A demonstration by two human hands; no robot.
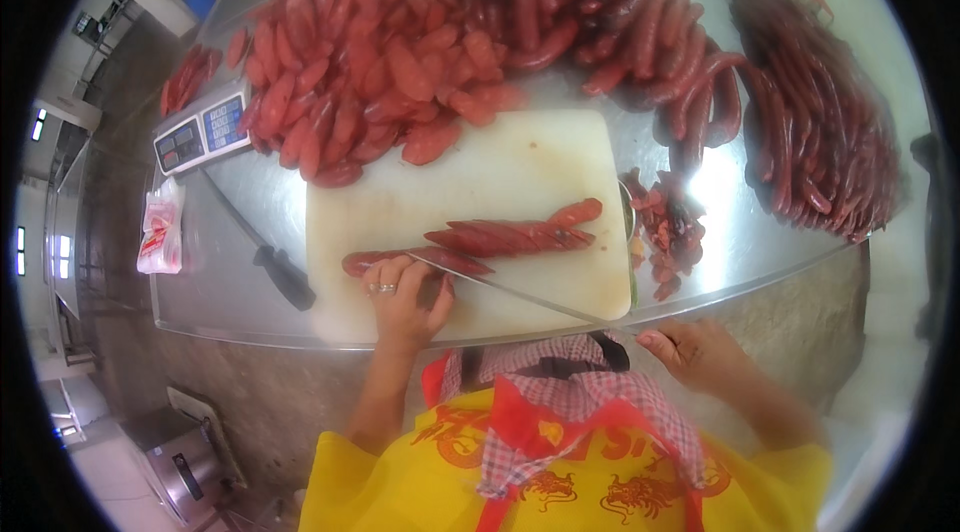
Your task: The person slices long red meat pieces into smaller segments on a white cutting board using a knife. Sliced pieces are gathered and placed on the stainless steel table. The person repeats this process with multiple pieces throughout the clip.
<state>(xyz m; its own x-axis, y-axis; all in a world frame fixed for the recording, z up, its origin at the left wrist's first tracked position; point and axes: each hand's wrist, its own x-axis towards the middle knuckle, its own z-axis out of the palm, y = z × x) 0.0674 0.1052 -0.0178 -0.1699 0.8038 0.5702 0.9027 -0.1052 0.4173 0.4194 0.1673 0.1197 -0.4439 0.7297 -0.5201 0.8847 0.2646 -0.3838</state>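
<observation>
My left hand [405, 297], with a ring on one finger, presses a dark red sausage [365, 261] against the white cutting board [450, 182]. My right hand [690, 352], off the board's near right corner, is closed round the handle of a long knife [530, 298]. The handle is mostly hidden in that hand. The blade slants up and left across the board, its tip end at the sausage beside my left fingers. Just beyond lies a row of slantwise-cut sausage slices [510, 237], with one slice [576, 212] at its right end.
A heap of sliced sausage [370, 62] covers the board's far left corner. Whole sausages [640, 22] and a long pile [815, 122] lie right. Sausage scraps [665, 222] sit beside the board. Left are a second knife [283, 275], a scale [205, 130] and a plastic packet [160, 232].
</observation>
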